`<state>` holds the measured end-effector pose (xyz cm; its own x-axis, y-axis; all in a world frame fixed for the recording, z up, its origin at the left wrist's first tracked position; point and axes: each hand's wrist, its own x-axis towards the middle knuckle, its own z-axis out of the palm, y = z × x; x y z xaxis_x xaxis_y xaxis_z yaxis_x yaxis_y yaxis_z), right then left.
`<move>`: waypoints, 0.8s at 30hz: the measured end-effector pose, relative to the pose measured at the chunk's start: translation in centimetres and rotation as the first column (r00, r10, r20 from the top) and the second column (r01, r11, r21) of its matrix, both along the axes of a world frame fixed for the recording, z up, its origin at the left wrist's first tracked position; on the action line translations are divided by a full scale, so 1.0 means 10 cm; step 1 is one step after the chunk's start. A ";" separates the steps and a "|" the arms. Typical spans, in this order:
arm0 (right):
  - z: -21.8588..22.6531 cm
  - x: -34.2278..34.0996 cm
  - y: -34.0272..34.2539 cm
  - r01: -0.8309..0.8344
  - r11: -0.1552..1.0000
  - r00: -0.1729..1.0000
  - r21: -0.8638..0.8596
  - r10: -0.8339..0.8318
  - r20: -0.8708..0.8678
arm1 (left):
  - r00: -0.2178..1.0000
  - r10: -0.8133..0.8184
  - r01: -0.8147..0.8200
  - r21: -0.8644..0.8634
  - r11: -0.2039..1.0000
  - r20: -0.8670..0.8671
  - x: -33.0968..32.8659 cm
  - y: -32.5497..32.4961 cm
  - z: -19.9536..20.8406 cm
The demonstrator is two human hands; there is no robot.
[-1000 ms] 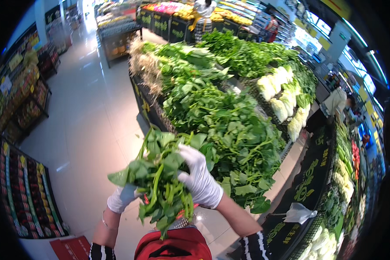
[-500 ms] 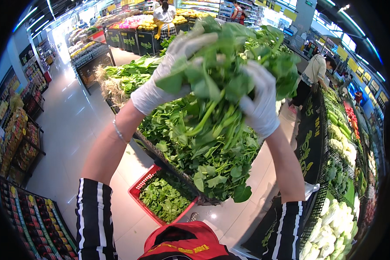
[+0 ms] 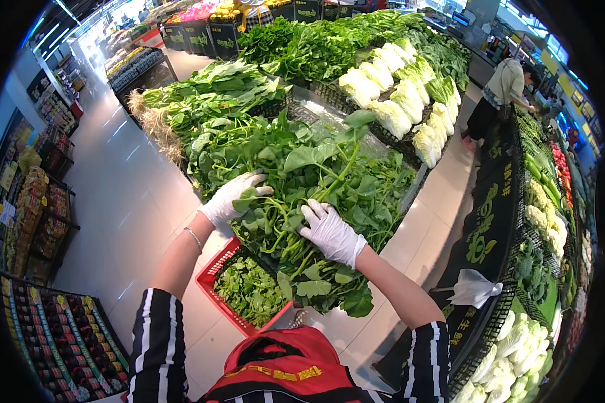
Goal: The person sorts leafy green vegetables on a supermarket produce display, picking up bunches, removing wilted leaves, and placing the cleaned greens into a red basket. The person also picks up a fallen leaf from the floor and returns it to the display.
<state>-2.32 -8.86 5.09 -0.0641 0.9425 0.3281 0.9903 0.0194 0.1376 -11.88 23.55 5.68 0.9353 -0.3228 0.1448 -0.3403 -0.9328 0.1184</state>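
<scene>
Long-stemmed leafy greens (image 3: pixel 309 181) with broad, heart-shaped leaves are heaped on the near end of the display stand. My left hand (image 3: pixel 234 196), in a white glove, lies at the heap's left side with its fingers curled round stems. Gloved in white too, my right hand (image 3: pixel 332 232) grips the stems from the right, its fingers bent over them. Leaves hide some of the fingertips. Below the heap, a red plastic basket (image 3: pixel 212 274) on the floor contains more loose greens (image 3: pixel 250 287).
Rooted greens (image 3: pixel 215 94) lie beyond my left hand. Pale napa cabbages (image 3: pixel 410 97) stand in rows at the far right of the stand. A vegetable shelf (image 3: pixel 497 269) runs along the right, where a person (image 3: pixel 504 94) bends over it. Bottle racks (image 3: pixel 60 336) stand lower left.
Both hands have come down with the raised bunch of greens, which now rests on the heap. The napa cabbages behind it have come into view.
</scene>
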 end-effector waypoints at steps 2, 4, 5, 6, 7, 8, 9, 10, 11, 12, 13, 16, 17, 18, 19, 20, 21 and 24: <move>0.18 -0.06 -0.01 0.040 0.983 0.998 -0.180 -0.048 -0.040 | 0.998 -0.041 0.045 0.121 0.992 -0.037 -0.02 0.00 0.09; 0.35 -0.07 -0.08 0.055 0.988 0.992 -0.146 -0.071 -0.107 | 0.998 -0.044 0.047 0.099 0.994 -0.036 -0.03 -0.03 0.16; 0.40 -0.09 -0.10 0.115 0.991 0.953 -0.073 -0.131 -0.274 | 0.996 0.005 0.009 0.170 0.985 -0.085 -0.01 -0.06 0.20; 0.47 -0.06 -0.19 0.035 0.999 0.976 0.002 -0.034 -0.214 | 0.992 0.017 0.003 0.164 0.987 -0.123 0.00 -0.07 0.25; 0.51 -0.03 -0.27 0.019 0.998 0.962 0.057 -0.003 -0.273 | 0.992 -0.013 0.037 0.200 0.979 -0.122 0.02 -0.07 0.32; 0.55 0.01 -0.37 0.002 0.995 0.937 0.096 0.032 -0.347 | 0.992 -0.030 0.059 0.240 0.969 -0.122 0.04 -0.06 0.40; 0.56 0.03 -0.42 0.052 0.990 0.927 0.129 0.000 -0.376 | 0.992 -0.051 0.081 0.270 0.960 -0.114 0.05 -0.05 0.50; 0.56 0.05 -0.45 0.109 0.974 0.909 0.197 -0.018 -0.415 | 0.990 -0.069 0.094 0.213 0.973 -0.122 0.04 -0.03 0.60; 0.55 0.07 -0.47 0.182 0.972 0.922 0.150 -0.115 -0.371 | 0.987 -0.033 0.076 0.276 0.958 -0.155 0.05 -0.04 0.69; 0.54 0.08 -0.46 0.259 0.956 0.921 0.138 -0.202 -0.332 | 0.990 -0.026 0.069 0.309 0.949 -0.142 0.05 -0.05 0.76; 0.52 0.09 -0.45 0.259 0.964 0.943 0.055 -0.240 -0.229 | 0.991 -0.007 0.055 0.359 0.932 -0.133 0.07 -0.07 0.81; 0.53 0.10 -0.40 0.232 0.963 0.959 -0.139 -0.250 -0.134 | 0.995 -0.017 0.050 0.326 0.944 -0.103 0.03 -0.03 0.95; 0.56 0.11 -0.41 0.227 0.967 0.938 -0.116 -0.249 -0.242 | 0.996 -0.035 0.055 0.286 0.957 -0.077 -0.01 0.01 0.98; 0.60 0.10 -0.45 0.213 0.977 0.917 -0.004 -0.201 -0.343 | 0.998 -0.024 0.037 0.231 0.972 -0.060 -0.04 0.02 0.98; 0.67 0.10 -0.50 0.193 0.980 0.923 0.037 -0.168 -0.347 | 0.999 -0.016 0.022 0.130 0.991 -0.050 -0.09 0.06 0.98; 0.74 0.09 -0.56 0.190 0.979 0.918 0.072 -0.151 -0.366 | 0.998 0.015 -0.013 0.034 0.999 -0.066 -0.15 0.10 0.98; 0.82 0.07 -0.61 0.226 0.971 0.905 0.079 -0.179 -0.386 | 0.999 0.044 -0.044 -0.017 0.999 -0.005 -0.24 0.12 0.96; 0.99 -0.05 -0.63 0.322 0.930 0.849 0.178 -0.200 -0.488 | 0.976 0.197 -0.178 -0.179 0.968 0.089 -0.53 0.18 0.89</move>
<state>-2.79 -15.15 14.97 0.3864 0.7878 0.4797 0.9048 -0.2229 -0.3628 -17.18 25.34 14.60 0.9534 -0.1055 0.2825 -0.1801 -0.9506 0.2528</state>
